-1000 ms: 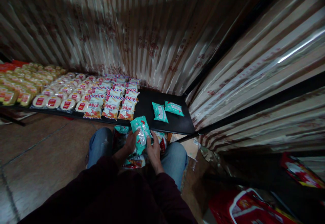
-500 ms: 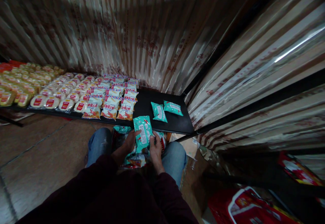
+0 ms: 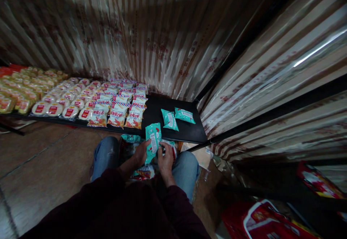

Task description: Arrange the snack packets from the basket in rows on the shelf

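Before black shelf (image 3: 187,132): teal packet (image 3: 154,132), clamped in left hand (image 3: 140,153); right hand (image 3: 166,160) alongside, grip unclear; possible drop from slackening.

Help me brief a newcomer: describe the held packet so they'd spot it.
Find the black shelf. At its near edge, between the left hand and right hand, is a teal packet. Unlike the teal pair lying there, it's held.

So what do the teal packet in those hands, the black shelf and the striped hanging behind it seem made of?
Teal packet: probably thin plastic film, slightly glossy, with printing and creases.
Black shelf: perhaps painted metal or coated board; its smooth, dark surface leaves that open.
Striped hanging: likely plastic sheeting, given its shiny folds, though sheer fabric is possible.
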Available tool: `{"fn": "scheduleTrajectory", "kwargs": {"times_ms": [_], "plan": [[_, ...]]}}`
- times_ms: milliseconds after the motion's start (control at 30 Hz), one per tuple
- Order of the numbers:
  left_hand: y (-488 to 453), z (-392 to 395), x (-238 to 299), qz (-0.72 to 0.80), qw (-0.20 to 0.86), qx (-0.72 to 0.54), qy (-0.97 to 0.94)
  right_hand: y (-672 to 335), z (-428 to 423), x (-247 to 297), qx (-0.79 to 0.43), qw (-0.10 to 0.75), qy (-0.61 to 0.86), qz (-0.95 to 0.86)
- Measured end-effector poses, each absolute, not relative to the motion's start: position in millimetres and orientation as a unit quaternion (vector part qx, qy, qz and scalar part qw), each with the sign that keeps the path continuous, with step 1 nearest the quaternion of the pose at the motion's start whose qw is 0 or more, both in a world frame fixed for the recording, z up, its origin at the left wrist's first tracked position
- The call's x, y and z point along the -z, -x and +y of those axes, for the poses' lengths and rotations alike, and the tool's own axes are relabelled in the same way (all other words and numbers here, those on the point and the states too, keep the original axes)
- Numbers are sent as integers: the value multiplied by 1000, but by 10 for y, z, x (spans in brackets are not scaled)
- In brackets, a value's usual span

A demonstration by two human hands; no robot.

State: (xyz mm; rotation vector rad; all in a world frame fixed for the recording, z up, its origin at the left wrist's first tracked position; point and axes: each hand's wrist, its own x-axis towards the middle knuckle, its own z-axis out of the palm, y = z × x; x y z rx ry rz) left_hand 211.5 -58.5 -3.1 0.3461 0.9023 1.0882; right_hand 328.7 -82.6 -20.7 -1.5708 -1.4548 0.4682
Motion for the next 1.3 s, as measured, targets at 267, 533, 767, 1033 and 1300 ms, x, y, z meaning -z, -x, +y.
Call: {"fn": "scheduleTrajectory", "kwargs": {"times_ms": [267, 533, 767, 1033, 1300], "plan": [[-2140, -615, -75, 328, 743, -535, -234, -3208, -891, 99, -275, 449, 609, -594], [-2146, -645, -50, 378, 714, -521, -275, -3155, -912, 41, -309, 432, 613, -585], [-2142, -651, -71, 420, 677, -515, -317, -3180, -899, 48, -369, 477, 592, -535], [-2072, -489, 53, 505, 560, -523, -397, -3233, -782, -14, -381, 487, 596, -512], [-2008, -192, 185, 550, 480, -523, -439, -3226, -479, -17, -390, 504, 589, -497]]}}
